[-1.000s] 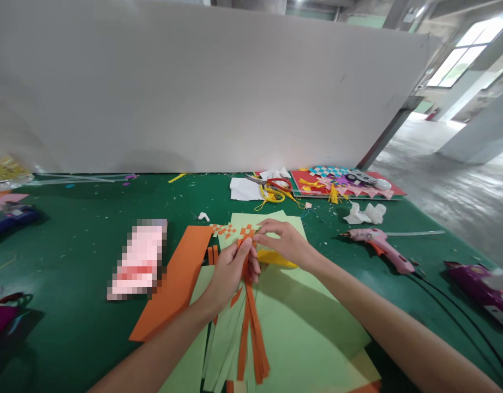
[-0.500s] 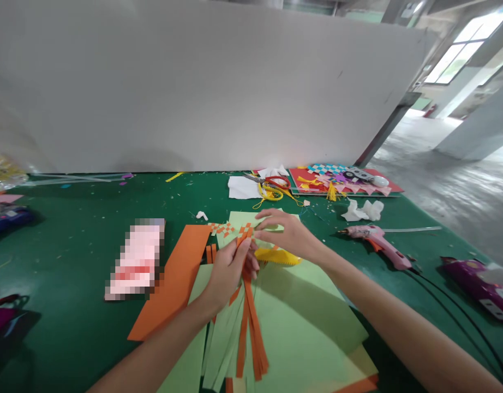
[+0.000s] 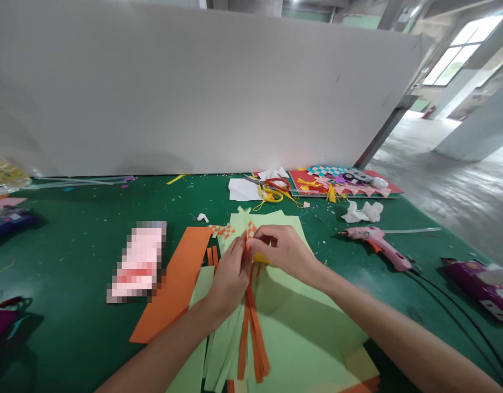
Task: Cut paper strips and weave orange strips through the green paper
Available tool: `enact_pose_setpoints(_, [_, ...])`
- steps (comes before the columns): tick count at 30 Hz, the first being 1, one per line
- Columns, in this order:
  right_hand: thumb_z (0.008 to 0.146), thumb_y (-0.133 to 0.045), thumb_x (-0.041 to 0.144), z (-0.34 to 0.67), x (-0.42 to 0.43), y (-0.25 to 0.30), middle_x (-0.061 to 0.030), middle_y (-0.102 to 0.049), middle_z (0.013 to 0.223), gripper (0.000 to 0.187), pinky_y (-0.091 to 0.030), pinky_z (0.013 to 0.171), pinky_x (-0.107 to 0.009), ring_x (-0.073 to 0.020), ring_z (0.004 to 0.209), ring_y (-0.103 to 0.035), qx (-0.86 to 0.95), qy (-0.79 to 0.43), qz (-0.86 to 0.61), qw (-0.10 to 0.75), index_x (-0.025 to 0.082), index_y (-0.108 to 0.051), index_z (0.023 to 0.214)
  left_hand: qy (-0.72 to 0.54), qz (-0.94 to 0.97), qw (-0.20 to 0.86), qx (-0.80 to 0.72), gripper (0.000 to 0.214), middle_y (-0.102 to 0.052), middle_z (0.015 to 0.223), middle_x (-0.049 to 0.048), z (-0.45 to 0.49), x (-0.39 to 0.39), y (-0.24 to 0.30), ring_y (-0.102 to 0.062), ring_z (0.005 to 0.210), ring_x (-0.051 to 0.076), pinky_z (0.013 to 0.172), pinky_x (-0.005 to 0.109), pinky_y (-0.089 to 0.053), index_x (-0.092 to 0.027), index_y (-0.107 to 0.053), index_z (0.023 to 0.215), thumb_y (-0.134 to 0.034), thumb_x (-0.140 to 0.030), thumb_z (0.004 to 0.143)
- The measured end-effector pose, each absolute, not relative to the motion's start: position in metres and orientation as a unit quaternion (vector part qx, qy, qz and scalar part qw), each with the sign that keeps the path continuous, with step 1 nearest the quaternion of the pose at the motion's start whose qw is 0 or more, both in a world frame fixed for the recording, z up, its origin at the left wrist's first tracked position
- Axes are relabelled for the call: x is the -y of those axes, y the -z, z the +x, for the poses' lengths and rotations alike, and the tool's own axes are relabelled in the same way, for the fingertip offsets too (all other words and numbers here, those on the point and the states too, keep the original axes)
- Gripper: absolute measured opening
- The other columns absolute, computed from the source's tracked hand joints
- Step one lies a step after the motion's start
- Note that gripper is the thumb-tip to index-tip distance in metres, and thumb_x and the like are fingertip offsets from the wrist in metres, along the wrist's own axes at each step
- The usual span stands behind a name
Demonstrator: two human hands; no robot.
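Observation:
My left hand is closed around a small weave of orange and green paper strips, whose green ends stick up beyond the fingers. Long orange strips hang down from it toward me. With thumb and forefinger, my right hand pinches the right edge of the same weave. Under both hands lie light green paper sheets and cut green strips. Another small checked orange-and-green piece rests just beyond my left hand. A yellow object is mostly hidden beneath my right hand.
Left of the green paper are an orange sheet and a blurred pink item. A pink glue gun with its cord lies at right. Scissors, crumpled tissue and a red board sit farther back before a white panel.
My right hand has come down and left from above the strips to pinch the weave. The weave's green ends now stand up more, and the yellow object is more covered.

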State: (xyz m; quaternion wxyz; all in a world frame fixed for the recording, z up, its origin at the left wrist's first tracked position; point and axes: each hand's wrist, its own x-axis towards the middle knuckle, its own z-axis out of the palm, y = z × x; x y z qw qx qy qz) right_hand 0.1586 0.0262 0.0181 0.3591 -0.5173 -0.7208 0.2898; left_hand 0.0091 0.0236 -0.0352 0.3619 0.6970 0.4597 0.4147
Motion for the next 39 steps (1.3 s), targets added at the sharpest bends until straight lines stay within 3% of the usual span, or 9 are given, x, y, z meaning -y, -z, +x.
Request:
enact_pose_setpoints(8, [0.082, -0.049, 0.023, 0.176, -0.038, -0.026, 0.0031, -0.045, 0.063, 0.02, -0.033, 0.052, -0.022, -0.0098, 0.058, -0.042, 0.715, -0.306, -0.49, 0.393, 0.019, -0.044, 0.064, -0.376, 0.724, 0.391, -0.426, 0.038, -0.064, 0.095, 0.0062, 0.012, -0.02, 0.026, -0.059, 0.081, 0.022, 0.074, 0.03, -0.046, -0.022, -0.058, 0.12, -0.057, -0.026, 0.081])
enact_pose_setpoints(11, [0.083, -0.049, 0.025, 0.185, -0.041, -0.031, 0.0039, -0.04, 0.063, 0.02, -0.033, 0.052, -0.022, -0.0096, 0.056, -0.04, 0.718, -0.317, -0.476, 0.397, 0.02, -0.041, 0.065, -0.372, 0.708, 0.437, -0.411, 0.047, -0.065, 0.096, 0.0051, 0.011, -0.02, 0.028, -0.06, 0.082, 0.02, 0.079, 0.031, -0.047, -0.023, -0.054, 0.126, -0.059, -0.026, 0.079])
enact_pose_setpoints(16, [0.081, -0.055, 0.03, 0.208, -0.047, -0.044, 0.004, -0.048, 0.067, 0.016, -0.036, 0.054, -0.023, -0.011, 0.057, -0.049, 0.703, -0.383, -0.448, 0.398, 0.021, -0.043, 0.074, -0.438, 0.573, 0.557, -0.412, 0.038, -0.066, 0.096, 0.0069, 0.01, -0.032, 0.036, -0.063, 0.08, 0.017, 0.079, 0.032, -0.051, -0.018, -0.058, 0.118, -0.056, -0.029, 0.082])
enact_pose_setpoints(20, [0.08, -0.057, 0.026, 0.222, -0.042, -0.058, 0.0052, -0.047, 0.065, 0.014, -0.035, 0.052, -0.021, -0.0083, 0.055, -0.046, 0.721, -0.491, -0.388, 0.296, 0.02, -0.045, 0.074, -0.475, 0.448, 0.628, -0.423, 0.031, -0.069, 0.089, 0.0065, 0.009, -0.041, 0.037, -0.065, 0.073, 0.016, 0.074, 0.03, -0.052, -0.015, -0.065, 0.099, -0.062, -0.039, 0.078])
enact_pose_setpoints(24, [0.078, -0.057, 0.021, 0.229, -0.033, -0.057, 0.008, -0.041, 0.056, 0.012, -0.026, 0.044, -0.018, -0.0055, 0.048, -0.035, 0.726, -0.554, -0.37, 0.169, 0.018, -0.047, 0.071, -0.452, 0.467, 0.664, -0.369, 0.042, -0.07, 0.089, 0.009, 0.008, -0.036, 0.03, -0.065, 0.085, 0.019, 0.079, 0.029, -0.05, -0.015, -0.068, 0.096, -0.045, -0.049, 0.089])
enact_pose_setpoints(27, [0.077, -0.057, 0.021, 0.228, -0.028, -0.044, 0.008, -0.044, 0.054, 0.011, -0.027, 0.045, -0.017, -0.0059, 0.048, -0.037, 0.716, -0.575, -0.371, 0.139, 0.018, -0.048, 0.072, -0.408, 0.557, 0.623, -0.367, 0.045, -0.07, 0.094, 0.0086, 0.009, -0.026, 0.024, -0.063, 0.095, 0.021, 0.091, 0.032, -0.044, -0.017, -0.07, 0.092, -0.04, -0.05, 0.091])
enact_pose_setpoints(30, [0.077, -0.059, 0.022, 0.225, -0.025, -0.029, 0.0081, -0.043, 0.053, 0.012, -0.027, 0.045, -0.018, -0.006, 0.047, -0.036, 0.691, -0.593, -0.382, 0.154, 0.018, -0.049, 0.072, -0.352, 0.646, 0.555, -0.388, 0.029, -0.069, 0.095, 0.0065, 0.011, -0.021, 0.021, -0.06, 0.103, 0.025, 0.092, 0.033, -0.043, -0.019, -0.069, 0.083, -0.055, -0.045, 0.084])
enact_pose_setpoints(34, [0.08, -0.06, 0.028, 0.221, -0.021, -0.013, 0.0059, -0.047, 0.058, 0.016, -0.027, 0.047, -0.018, -0.0062, 0.05, -0.037, 0.658, -0.584, -0.407, 0.245, 0.016, -0.05, 0.076, -0.369, 0.707, 0.452, -0.398, 0.024, -0.065, 0.109, 0.0075, 0.013, -0.021, 0.021, -0.045, 0.124, 0.026, 0.101, 0.036, -0.035, -0.02, -0.061, 0.068, -0.057, -0.037, 0.084])
enact_pose_setpoints(39, [0.081, -0.063, 0.037, 0.219, -0.012, -0.001, 0.0031, -0.049, 0.064, 0.026, -0.03, 0.052, -0.02, -0.0075, 0.057, -0.04, 0.645, -0.553, -0.419, 0.32, 0.014, -0.053, 0.077, -0.384, 0.752, 0.366, -0.391, 0.026, -0.058, 0.121, 0.0073, 0.013, -0.021, 0.023, -0.03, 0.133, 0.025, 0.109, 0.042, -0.024, -0.02, -0.058, 0.067, -0.051, -0.032, 0.088])
